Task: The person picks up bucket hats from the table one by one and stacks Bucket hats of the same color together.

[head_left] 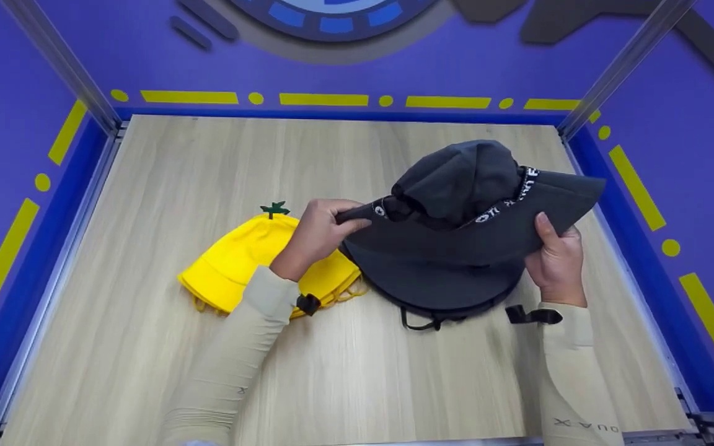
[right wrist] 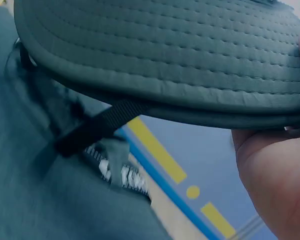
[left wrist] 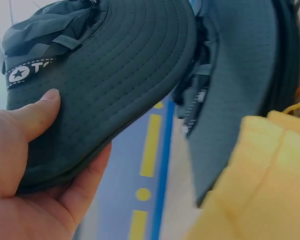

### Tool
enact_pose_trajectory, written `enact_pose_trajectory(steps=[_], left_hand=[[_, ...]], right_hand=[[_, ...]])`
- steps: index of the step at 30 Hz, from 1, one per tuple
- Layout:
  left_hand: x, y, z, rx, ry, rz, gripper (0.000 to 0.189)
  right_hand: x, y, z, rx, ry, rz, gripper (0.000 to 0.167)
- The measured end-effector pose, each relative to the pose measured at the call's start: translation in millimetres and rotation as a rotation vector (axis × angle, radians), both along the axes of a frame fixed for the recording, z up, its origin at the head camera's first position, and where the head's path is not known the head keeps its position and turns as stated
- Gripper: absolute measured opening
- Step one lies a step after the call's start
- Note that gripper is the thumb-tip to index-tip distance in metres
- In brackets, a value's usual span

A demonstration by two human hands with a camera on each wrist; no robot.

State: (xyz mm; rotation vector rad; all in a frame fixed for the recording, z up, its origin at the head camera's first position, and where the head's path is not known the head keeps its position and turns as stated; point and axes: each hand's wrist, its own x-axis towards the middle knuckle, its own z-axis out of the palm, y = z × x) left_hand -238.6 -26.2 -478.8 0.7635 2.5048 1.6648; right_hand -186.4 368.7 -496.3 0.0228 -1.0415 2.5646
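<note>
Both hands hold a dark grey brimmed hat [head_left: 456, 186] with a white-lettered band, lifted and tilted over the table. My left hand [head_left: 321, 232] pinches its brim at the left, thumb on top and fingers beneath, as the left wrist view also shows. At the other side, my right hand [head_left: 558, 260] grips the brim with the thumb on top. Under it lies a second dark hat [head_left: 437, 288], its crown hidden in the head view and a black cord at its near edge. A yellow hat [head_left: 227, 263] with a green leaf on top lies beneath my left forearm.
The hats are on a wood-grain table [head_left: 357, 384]. Blue panels with yellow dashes [head_left: 324, 99] stand around its back and sides, with metal posts [head_left: 623, 62] at the far corners. A dark strap [head_left: 533, 315] hangs at my right wrist.
</note>
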Motion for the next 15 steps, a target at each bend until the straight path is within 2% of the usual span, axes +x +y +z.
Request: enact_pose_trajectory(steps=[6, 9, 12, 15], left_hand=[[-6.8, 4.9, -16.0, -0.027, -0.111, 0.048, 0.019], [-8.2, 7.5, -22.1, -0.067, -0.153, 0.052, 0.023], [-8.8, 10.2, -26.8, -0.101, -0.204, 0.052, 0.022], [-8.6, 12.8, -30.0, -0.156, -0.255, 0.066, 0.022]], right_hand=[[0.9, 5, -16.2, 0.205, -0.124, -0.235, 0.021], [2.0, 8, -22.4, 0.264, -0.16, -0.283, 0.027], [2.1, 11, -27.8, 0.311, -0.202, -0.291, 0.04], [2.0, 15, -31.9, 0.413, -0.289, -0.311, 0.052]])
